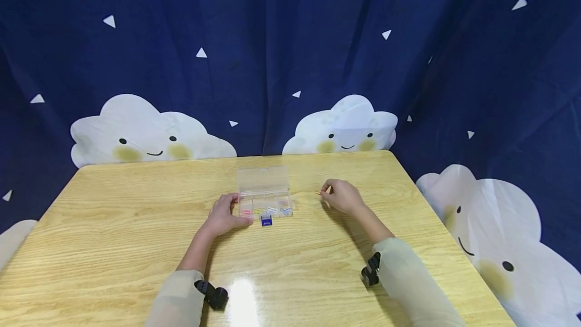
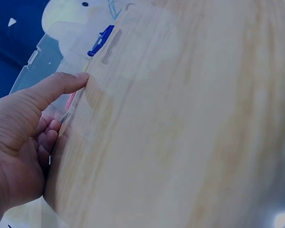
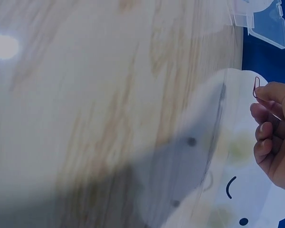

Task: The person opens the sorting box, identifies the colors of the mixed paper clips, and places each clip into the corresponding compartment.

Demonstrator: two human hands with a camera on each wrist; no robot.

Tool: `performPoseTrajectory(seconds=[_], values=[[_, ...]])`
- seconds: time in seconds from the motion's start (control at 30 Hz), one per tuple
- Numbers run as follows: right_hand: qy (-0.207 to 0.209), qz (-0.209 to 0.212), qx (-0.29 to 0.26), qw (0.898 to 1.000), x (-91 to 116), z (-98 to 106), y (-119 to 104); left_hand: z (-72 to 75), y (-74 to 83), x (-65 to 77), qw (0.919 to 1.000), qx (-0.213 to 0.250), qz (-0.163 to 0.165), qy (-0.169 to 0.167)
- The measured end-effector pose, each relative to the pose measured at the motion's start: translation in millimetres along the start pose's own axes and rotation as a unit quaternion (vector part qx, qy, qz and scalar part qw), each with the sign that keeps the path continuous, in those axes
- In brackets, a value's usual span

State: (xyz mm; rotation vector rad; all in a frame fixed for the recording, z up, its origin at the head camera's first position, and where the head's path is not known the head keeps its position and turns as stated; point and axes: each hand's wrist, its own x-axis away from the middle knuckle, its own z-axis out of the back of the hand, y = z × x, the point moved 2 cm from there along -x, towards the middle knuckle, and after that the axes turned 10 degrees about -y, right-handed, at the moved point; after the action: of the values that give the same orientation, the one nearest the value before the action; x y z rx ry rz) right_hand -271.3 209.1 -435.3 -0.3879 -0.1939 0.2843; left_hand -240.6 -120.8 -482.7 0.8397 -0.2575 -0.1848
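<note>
A clear plastic compartment box [image 1: 265,202] lies on the wooden table with its transparent lid [image 1: 262,178] raised at the back. Pink, yellow, white and blue paper clips [image 1: 285,211] sit in separate front compartments. At the box's front edge is a blue latch [image 1: 266,220]. My left hand [image 1: 223,216] grips the left end of the box, the thumb [image 2: 69,83] along its front edge and the other fingers curled at the side. To the right of the box, my right hand [image 1: 343,196] pinches a red paper clip [image 3: 256,87] between thumb and index finger, above the table.
The light wooden table [image 1: 113,231] reaches back to a dark blue curtain [image 1: 290,39] with white clouds and triangles. Another part of the curtain hangs along the right edge. Each sleeved wrist carries a small black camera [image 1: 215,296].
</note>
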Motion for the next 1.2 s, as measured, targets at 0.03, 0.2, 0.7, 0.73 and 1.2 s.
performPoseTrajectory(seconds=[0.03, 0.2, 0.7, 0.73, 1.2], values=[[0.0, 0.002, -0.004, 1.0, -0.4, 0.5, -2.1, 0.1, 0.1, -0.3, 1.0, 0.002, 0.001, -0.001], [0.008, 0.017, -0.014, 1.0, -0.2, 2.8, -13.7, 0.3, 0.6, -0.7, 1.0, 0.003, 0.004, -0.003], [0.006, 0.008, -0.028, 1.0, -11.4, -5.1, -30.7, 0.6, 2.4, 0.5, 1.0, 0.002, -0.001, 0.002], [0.006, 0.007, -0.03, 0.999, -11.7, -6.0, -31.9, 0.5, 2.4, 0.4, 1.0, 0.001, -0.002, 0.002], [0.008, 0.013, -0.037, 0.999, -17.0, -15.6, -46.2, 0.7, 2.2, 0.4, 1.0, -0.003, 0.0, 0.002]])
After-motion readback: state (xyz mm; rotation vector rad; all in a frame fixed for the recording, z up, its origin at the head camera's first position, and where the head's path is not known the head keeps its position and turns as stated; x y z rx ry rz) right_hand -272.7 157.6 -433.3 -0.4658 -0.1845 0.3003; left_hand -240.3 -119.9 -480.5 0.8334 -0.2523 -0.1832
